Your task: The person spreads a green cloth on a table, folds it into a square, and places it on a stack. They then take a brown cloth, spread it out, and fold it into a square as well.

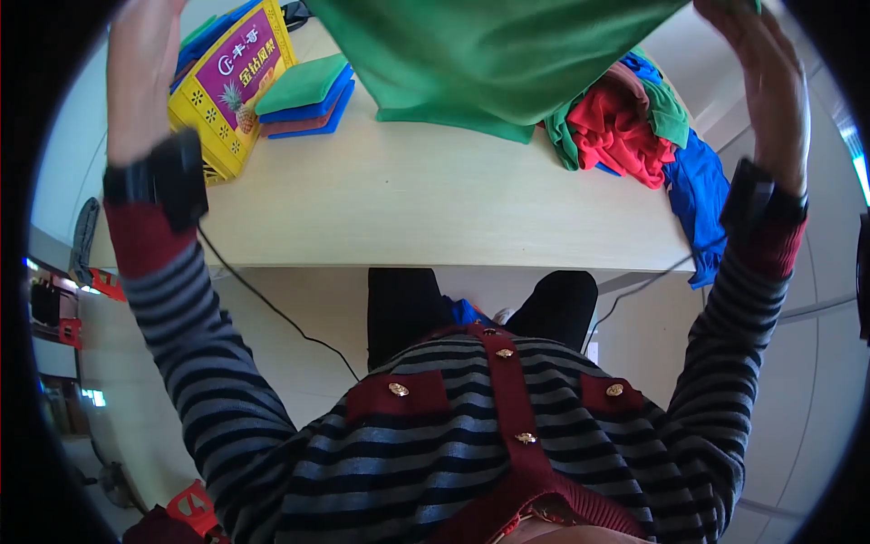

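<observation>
A green cloth (471, 54) hangs spread out in the air over the far part of the table, its upper edge cut off by the top of the picture. My right hand (761, 68) is raised at the cloth's upper right, its fingers closed on the green fabric near the picture's edge. My left hand (145, 45) is raised at the top left; its fingers lie outside the picture, so its grip is hidden. Below the cloth's left side rests a neat stack of folded cloths (308, 95) in green, blue and dull red.
A yellow box (204, 113) with a pineapple picture leans at the far left, with folded cloths in it. On the right lies a crumpled heap of red, green and blue cloths (625, 127); a blue one (700, 199) droops over the edge of the pale table (435, 213).
</observation>
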A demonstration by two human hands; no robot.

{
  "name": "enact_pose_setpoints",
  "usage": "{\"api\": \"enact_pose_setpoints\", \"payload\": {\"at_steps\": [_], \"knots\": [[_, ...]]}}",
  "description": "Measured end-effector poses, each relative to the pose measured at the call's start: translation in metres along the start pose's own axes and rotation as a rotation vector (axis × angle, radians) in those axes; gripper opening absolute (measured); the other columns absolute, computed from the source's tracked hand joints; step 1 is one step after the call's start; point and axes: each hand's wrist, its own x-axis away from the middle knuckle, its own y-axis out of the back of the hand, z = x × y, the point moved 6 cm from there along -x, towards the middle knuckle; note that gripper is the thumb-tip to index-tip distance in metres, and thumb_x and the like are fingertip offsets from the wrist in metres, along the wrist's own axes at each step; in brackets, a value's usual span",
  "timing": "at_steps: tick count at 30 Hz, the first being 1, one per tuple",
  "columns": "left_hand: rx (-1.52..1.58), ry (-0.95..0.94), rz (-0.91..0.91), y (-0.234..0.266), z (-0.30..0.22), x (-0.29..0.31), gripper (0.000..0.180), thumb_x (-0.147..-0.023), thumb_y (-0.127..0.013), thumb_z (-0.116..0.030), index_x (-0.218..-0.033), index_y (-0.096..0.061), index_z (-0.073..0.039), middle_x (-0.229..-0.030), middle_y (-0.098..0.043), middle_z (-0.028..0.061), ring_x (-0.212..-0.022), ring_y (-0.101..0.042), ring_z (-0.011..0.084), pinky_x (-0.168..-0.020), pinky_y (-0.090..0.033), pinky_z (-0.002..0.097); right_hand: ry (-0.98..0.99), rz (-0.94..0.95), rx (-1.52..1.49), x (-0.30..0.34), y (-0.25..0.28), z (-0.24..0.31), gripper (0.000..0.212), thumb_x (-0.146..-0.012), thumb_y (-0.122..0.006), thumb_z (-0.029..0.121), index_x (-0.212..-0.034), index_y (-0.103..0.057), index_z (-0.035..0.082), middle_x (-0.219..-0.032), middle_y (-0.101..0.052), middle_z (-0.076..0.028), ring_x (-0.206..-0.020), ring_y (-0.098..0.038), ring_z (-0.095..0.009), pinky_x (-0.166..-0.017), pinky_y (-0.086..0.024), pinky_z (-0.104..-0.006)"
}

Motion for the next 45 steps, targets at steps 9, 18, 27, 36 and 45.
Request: {"api": "enact_pose_setpoints", "payload": {"at_steps": [9,18,27,36,45], "knots": [[-0.240,0.765,0.326,0.068,0.062,0.143,0.024,-0.101,-0.059,-0.021,-0.114,-0.063,-0.001,-0.099,-0.070,0.0050,-0.085,-0.068,0.0140,-0.079,-0.052,0.0267,-0.626,0.504,-0.200,0.134,-0.052,-0.046,0.025,-0.099,-0.059,0.009,-0.120,-0.063,-0.004,-0.096,-0.070,-0.009,-0.081,-0.071,-0.020,-0.082,-0.054,-0.0317],[-0.852,0.320,0.573,0.003,0.100,0.176,0.035,-0.091,-0.067,-0.018,-0.121,-0.059,-0.004,-0.121,-0.067,0.0078,-0.112,-0.063,0.0262,-0.098,-0.047,0.0398,-0.787,0.678,-0.291,0.181,-0.179,-0.098,0.024,-0.101,-0.060,0.023,-0.086,-0.059,0.003,-0.073,-0.060,0.001,-0.064,-0.063,-0.008,-0.058,-0.047,-0.0220],[0.120,0.853,0.623,-0.080,0.128,0.260,0.022,-0.093,-0.067,-0.008,-0.113,-0.062,-0.001,-0.100,-0.061,-0.0016,-0.094,-0.056,0.0087,-0.086,-0.047,0.0254,-0.950,0.713,-0.308,0.189,-0.182,-0.153,0.030,-0.101,-0.058,0.032,-0.098,-0.066,0.003,-0.081,-0.067,-0.002,-0.067,-0.064,-0.009,-0.061,-0.049,-0.0237],[-0.015,0.916,0.558,-0.057,0.110,0.285,0.018,-0.092,-0.068,-0.008,-0.108,-0.065,-0.001,-0.096,-0.064,0.0008,-0.089,-0.058,0.0087,-0.080,-0.049,0.0269,-1.225,0.309,-0.209,0.203,-0.087,-0.453,0.029,-0.097,-0.058,0.037,-0.098,-0.067,0.010,-0.067,-0.060,-0.004,-0.060,-0.061,-0.020,-0.053,-0.048,-0.0394],[-0.044,0.727,0.457,-0.036,0.061,0.272,0.018,-0.091,-0.067,-0.010,-0.105,-0.063,0.000,-0.090,-0.066,0.0110,-0.084,-0.063,0.0178,-0.078,-0.051,0.0321,-1.149,0.576,-0.844,0.160,-0.159,-0.516,0.032,-0.105,-0.043,0.023,-0.124,-0.060,0.003,-0.105,-0.070,-0.010,-0.088,-0.069,-0.021,-0.077,-0.057,-0.0346]]}}
